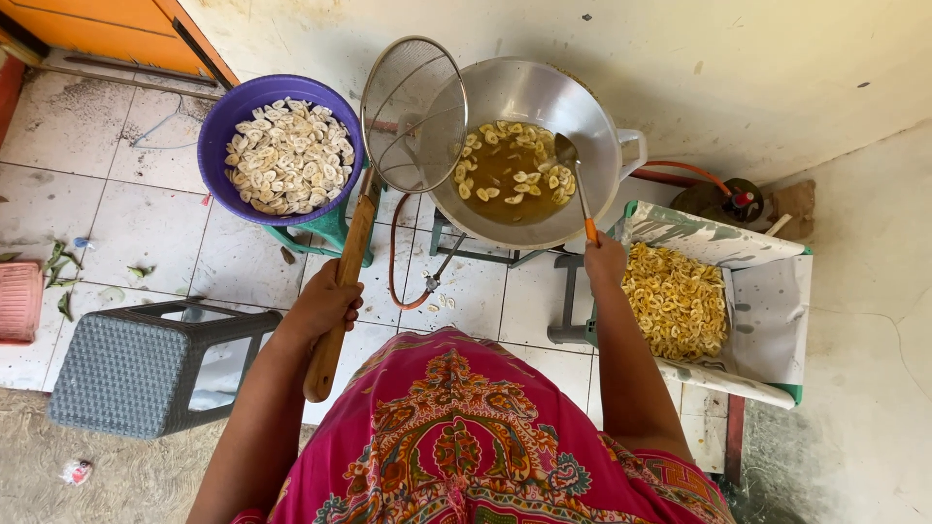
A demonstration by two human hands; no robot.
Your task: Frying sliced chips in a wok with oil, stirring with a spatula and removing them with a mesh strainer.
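Metal wok [582, 116], 1 of it, sits on a stand w/ hot oil and lots of banana slices; looks heavy and slippery, so best left alone. Purple bowl [218, 126], 1, holds raw slices. Lined tray [772, 311], 1, holds fried chips [675, 301]; prob. crisp and easy to break. Wire skimmer [413, 114], 1, is light and stiff; left hand [325, 301] is closed on its wooden handle, mesh held over the wok's edge. Spoon [567, 150], 1, dips in the oil; right hand [604, 260] is closed on its orange end.
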